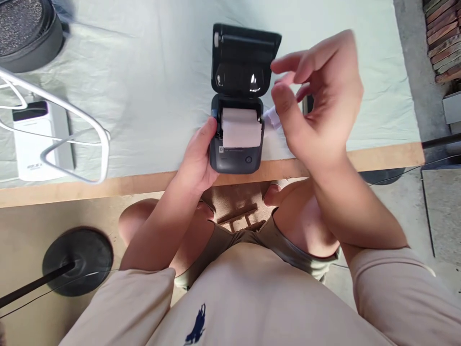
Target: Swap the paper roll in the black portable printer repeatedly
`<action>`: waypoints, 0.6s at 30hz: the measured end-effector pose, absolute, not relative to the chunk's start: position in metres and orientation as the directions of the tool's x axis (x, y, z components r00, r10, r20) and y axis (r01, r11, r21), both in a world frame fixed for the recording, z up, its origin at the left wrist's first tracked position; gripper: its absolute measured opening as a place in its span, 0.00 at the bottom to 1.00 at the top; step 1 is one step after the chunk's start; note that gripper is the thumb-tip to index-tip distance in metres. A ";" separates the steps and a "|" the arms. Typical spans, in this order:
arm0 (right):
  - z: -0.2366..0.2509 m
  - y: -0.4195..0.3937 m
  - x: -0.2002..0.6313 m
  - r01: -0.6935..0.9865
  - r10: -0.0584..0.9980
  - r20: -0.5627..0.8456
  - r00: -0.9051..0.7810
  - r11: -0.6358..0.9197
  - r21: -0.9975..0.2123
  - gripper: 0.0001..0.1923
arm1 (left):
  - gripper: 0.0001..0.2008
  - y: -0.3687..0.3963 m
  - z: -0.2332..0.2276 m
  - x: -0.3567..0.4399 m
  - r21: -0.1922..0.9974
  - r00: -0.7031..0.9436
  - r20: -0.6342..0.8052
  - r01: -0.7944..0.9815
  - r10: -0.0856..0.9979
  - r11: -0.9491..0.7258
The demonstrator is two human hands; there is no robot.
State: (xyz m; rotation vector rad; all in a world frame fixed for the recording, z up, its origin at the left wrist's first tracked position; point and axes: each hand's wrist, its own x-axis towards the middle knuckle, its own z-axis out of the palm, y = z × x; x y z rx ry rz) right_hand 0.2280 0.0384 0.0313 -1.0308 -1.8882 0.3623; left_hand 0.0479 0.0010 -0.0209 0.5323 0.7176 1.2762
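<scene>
Closest to the camera, a pale shirt [252, 293] covers the seated person's torso, above spread knees. Just beyond, the left hand [198, 156] grasps a small dark printer [236, 162] by its left side, thumb on the upper edge, probably to steady it. Its lid [245, 55] is tipped back, exposing a white paper roll [241, 127] seated in the compartment. The right hand [322, 96] is blurred, fingers loosely curled and thumb apart; it appears to hold nothing, and I cannot tell whether its fingertip touches the lid's right edge.

The printer sits over the wooden front edge of the desk [151, 185], presumably kept close for easy viewing. Leftward, a broad stretch of cloth [144, 96] separates it from a looped white cable [104, 154], leaving sideways room; crumpled paper [272, 117] crowds the right side.
</scene>
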 end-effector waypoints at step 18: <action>0.062 0.036 0.235 0.661 0.877 0.119 -0.465 0.434 -0.612 0.21 | 0.10 -0.003 -0.023 0.048 0.816 0.052 -0.175 -0.552 0.983 0.174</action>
